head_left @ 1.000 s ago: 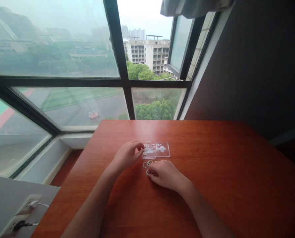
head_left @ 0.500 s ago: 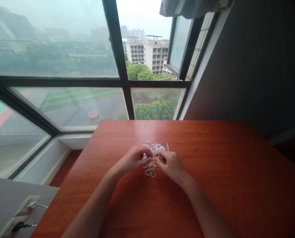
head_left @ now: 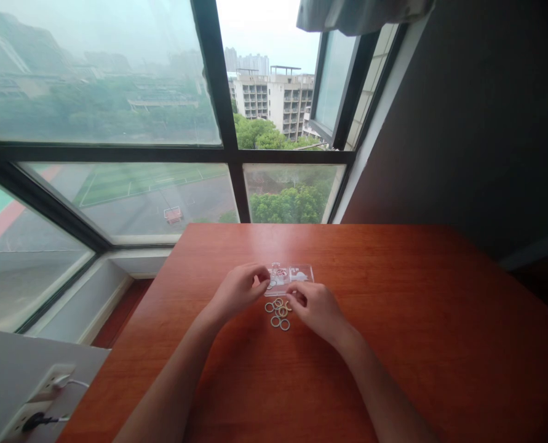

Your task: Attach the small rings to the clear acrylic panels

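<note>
Several small pale rings (head_left: 275, 321), some greenish and some yellowish, lie in a loose cluster on the table between my hands. Just behind them is a clear plastic box (head_left: 301, 275) with compartments and small pieces inside. My left hand (head_left: 240, 288) is at the box's left side, thumb and fingertips pinched together; a ring shape shows beside the fingertips, but I cannot tell if it is held. At the box's front right, my right hand (head_left: 317, 306) has its fingers curled and tips together, partly covering a yellowish ring. What its fingertips hold, if anything, is hidden.
The reddish-brown wooden table (head_left: 407, 320) reaches to the windows (head_left: 292, 191), with a dark wall on the right. Low at the left, plugs sit in wall sockets (head_left: 47, 387). A piece of cloth (head_left: 363, 13) hangs at the top.
My left hand has moved left and slightly away from me, from over the rings to the box's left side. More of the rings and box now show. My right hand stays nearly still.
</note>
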Action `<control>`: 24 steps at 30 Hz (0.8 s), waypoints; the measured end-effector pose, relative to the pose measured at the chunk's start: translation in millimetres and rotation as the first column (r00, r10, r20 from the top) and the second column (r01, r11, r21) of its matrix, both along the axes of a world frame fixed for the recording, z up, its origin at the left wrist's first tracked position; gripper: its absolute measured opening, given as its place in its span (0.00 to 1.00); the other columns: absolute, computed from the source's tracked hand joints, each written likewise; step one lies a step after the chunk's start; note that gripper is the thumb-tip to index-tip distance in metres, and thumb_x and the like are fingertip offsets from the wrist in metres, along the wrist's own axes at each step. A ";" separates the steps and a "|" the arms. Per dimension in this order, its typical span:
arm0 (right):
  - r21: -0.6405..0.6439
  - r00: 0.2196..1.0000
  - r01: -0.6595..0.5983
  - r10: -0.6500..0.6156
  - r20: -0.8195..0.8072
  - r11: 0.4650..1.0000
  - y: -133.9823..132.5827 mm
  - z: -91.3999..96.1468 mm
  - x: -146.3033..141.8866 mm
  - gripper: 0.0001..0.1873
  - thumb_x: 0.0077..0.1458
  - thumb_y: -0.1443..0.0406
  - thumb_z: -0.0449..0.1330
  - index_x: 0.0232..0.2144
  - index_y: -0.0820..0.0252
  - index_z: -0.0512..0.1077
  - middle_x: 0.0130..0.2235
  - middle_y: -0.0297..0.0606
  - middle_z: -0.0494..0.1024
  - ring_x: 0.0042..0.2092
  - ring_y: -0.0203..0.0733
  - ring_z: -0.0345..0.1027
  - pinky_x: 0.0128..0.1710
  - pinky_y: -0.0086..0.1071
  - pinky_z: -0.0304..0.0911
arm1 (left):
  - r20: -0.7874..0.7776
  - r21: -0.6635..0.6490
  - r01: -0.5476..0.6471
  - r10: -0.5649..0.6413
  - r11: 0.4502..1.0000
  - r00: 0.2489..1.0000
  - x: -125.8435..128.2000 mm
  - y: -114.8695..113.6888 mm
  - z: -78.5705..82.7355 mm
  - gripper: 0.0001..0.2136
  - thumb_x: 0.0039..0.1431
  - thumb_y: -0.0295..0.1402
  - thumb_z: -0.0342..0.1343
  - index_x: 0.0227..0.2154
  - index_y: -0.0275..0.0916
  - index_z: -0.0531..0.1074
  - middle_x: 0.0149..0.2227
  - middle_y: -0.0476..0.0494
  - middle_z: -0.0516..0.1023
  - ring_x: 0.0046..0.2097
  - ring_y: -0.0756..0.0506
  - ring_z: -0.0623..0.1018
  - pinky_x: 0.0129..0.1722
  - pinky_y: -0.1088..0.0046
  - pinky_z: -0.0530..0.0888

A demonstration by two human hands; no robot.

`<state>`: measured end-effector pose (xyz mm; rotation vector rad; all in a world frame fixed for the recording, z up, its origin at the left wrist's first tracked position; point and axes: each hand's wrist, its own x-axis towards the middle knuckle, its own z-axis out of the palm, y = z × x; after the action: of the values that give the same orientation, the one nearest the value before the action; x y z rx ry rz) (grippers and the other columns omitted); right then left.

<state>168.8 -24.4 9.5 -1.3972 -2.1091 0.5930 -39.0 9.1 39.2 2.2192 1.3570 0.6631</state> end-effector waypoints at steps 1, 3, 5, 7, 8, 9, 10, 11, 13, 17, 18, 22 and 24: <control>-0.005 1.000 -0.007 0.007 0.005 1.000 -0.3 0.5 -0.2 0.05 0.56 0.65 0.57 0.31 0.55 0.73 0.26 0.30 0.74 0.29 0.35 0.65 0.32 0.26 0.54 | -0.020 0.003 -0.007 0.007 1.000 1.000 -0.8 0.3 -0.6 0.05 0.54 0.29 0.53 0.26 0.38 0.73 0.29 0.48 0.77 0.30 0.50 0.71 0.29 0.78 0.65; -0.018 1.000 -0.014 0.014 0.009 1.000 -0.9 1.4 -0.6 0.05 0.56 0.66 0.57 0.32 0.55 0.73 0.26 0.30 0.74 0.29 0.35 0.65 0.32 0.26 0.54 | -0.056 0.005 -0.011 0.012 1.000 0.998 -1.6 0.7 -1.5 0.05 0.54 0.29 0.53 0.26 0.38 0.73 0.29 0.48 0.77 0.31 0.49 0.72 0.30 0.77 0.65; -0.029 1.000 -0.019 0.020 0.012 0.999 -1.3 1.9 -0.8 0.05 0.56 0.66 0.57 0.32 0.56 0.73 0.26 0.30 0.75 0.29 0.35 0.65 0.31 0.26 0.54 | -0.089 0.009 -0.012 0.013 1.000 0.996 -2.1 1.0 -1.9 0.05 0.54 0.29 0.53 0.27 0.38 0.73 0.30 0.47 0.77 0.32 0.49 0.73 0.30 0.77 0.65; -0.035 1.000 -0.024 0.025 0.018 0.999 -1.5 1.9 -0.7 0.05 0.56 0.67 0.57 0.32 0.56 0.73 0.27 0.31 0.75 0.29 0.35 0.65 0.31 0.26 0.54 | -0.116 0.020 -0.028 0.030 0.999 0.993 -3.0 1.5 -2.0 0.05 0.54 0.29 0.52 0.28 0.39 0.73 0.30 0.47 0.77 0.33 0.48 0.74 0.31 0.77 0.66; -0.036 0.999 -0.027 0.028 0.022 0.999 -1.5 1.8 -0.6 0.05 0.56 0.67 0.57 0.32 0.56 0.74 0.27 0.31 0.76 0.29 0.34 0.66 0.31 0.26 0.54 | -0.126 0.028 -0.040 0.043 0.999 0.991 -3.6 1.8 -2.1 0.05 0.55 0.29 0.52 0.28 0.39 0.74 0.30 0.47 0.77 0.33 0.48 0.74 0.32 0.76 0.66; -0.036 0.999 -0.030 0.031 0.026 0.999 -1.7 1.7 -0.5 0.05 0.56 0.67 0.57 0.33 0.56 0.74 0.28 0.31 0.76 0.29 0.34 0.66 0.31 0.26 0.54 | -0.132 0.036 -0.050 0.054 0.998 0.990 -4.3 2.1 -2.4 0.05 0.55 0.30 0.52 0.29 0.39 0.74 0.30 0.46 0.77 0.33 0.48 0.74 0.32 0.76 0.66; -0.035 0.999 -0.033 0.034 0.030 0.999 -1.8 1.6 -0.5 0.05 0.56 0.67 0.57 0.33 0.56 0.74 0.28 0.31 0.76 0.29 0.34 0.66 0.31 0.26 0.55 | -0.134 0.043 -0.058 0.063 0.997 0.989 -5.0 2.4 -2.7 0.06 0.55 0.30 0.52 0.29 0.39 0.74 0.30 0.46 0.77 0.33 0.48 0.74 0.32 0.76 0.66; -0.033 0.999 -0.036 0.037 0.034 0.999 -2.1 1.7 -0.4 0.05 0.56 0.66 0.57 0.33 0.55 0.74 0.29 0.31 0.77 0.29 0.34 0.66 0.31 0.26 0.55 | -0.133 0.048 -0.061 0.067 0.997 0.989 -5.7 2.6 -3.1 0.06 0.55 0.30 0.52 0.30 0.39 0.74 0.30 0.47 0.77 0.33 0.48 0.74 0.33 0.76 0.66; -0.032 0.998 -0.042 0.044 0.046 0.999 -2.9 2.1 -0.5 0.05 0.56 0.66 0.57 0.32 0.55 0.74 0.29 0.31 0.77 0.29 0.34 0.66 0.31 0.26 0.54 | -0.127 0.058 -0.061 0.068 0.996 0.990 -6.8 2.7 -4.1 0.06 0.55 0.30 0.52 0.30 0.39 0.74 0.31 0.47 0.77 0.33 0.48 0.74 0.33 0.76 0.66; -0.054 0.993 -0.095 0.098 0.069 0.994 -6.2 3.4 -2.6 0.06 0.56 0.66 0.57 0.32 0.55 0.75 0.29 0.32 0.77 0.30 0.34 0.67 0.31 0.26 0.54 | -0.127 0.062 -0.060 0.067 0.996 0.990 -7.5 2.2 -5.0 0.06 0.56 0.31 0.52 0.30 0.39 0.74 0.31 0.47 0.77 0.33 0.48 0.74 0.32 0.76 0.66; -0.061 0.989 -0.124 0.129 0.076 0.990 -7.3 3.3 -3.7 0.06 0.56 0.66 0.57 0.33 0.55 0.75 0.29 0.32 0.78 0.30 0.34 0.68 0.31 0.26 0.54 | -0.127 0.060 -0.059 0.067 0.996 0.990 -7.2 2.1 -5.0 0.06 0.56 0.31 0.52 0.30 0.39 0.74 0.31 0.47 0.77 0.33 0.48 0.74 0.32 0.76 0.66; -0.063 0.956 -0.257 0.263 0.132 0.964 -11.3 1.0 -9.4 0.08 0.55 0.66 0.57 0.34 0.54 0.76 0.31 0.32 0.80 0.32 0.35 0.70 0.32 0.26 0.55 | -0.138 0.052 -0.068 0.075 0.996 0.988 -5.4 2.1 -4.4 0.06 0.56 0.31 0.52 0.30 0.39 0.74 0.31 0.47 0.77 0.33 0.49 0.73 0.31 0.77 0.65; -0.059 0.932 -0.302 0.307 0.191 0.952 -12.8 -0.3 -12.1 0.08 0.55 0.65 0.57 0.34 0.54 0.77 0.32 0.32 0.80 0.33 0.36 0.71 0.32 0.27 0.54 | -0.145 0.050 -0.074 0.080 0.996 0.986 -4.4 2.3 -4.2 0.06 0.56 0.30 0.52 0.30 0.39 0.74 0.31 0.47 0.77 0.32 0.49 0.73 0.30 0.77 0.64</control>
<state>156.7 -37.2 9.2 -1.1919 -2.5132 0.6262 -43.4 11.4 35.0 2.2995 1.5210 0.5703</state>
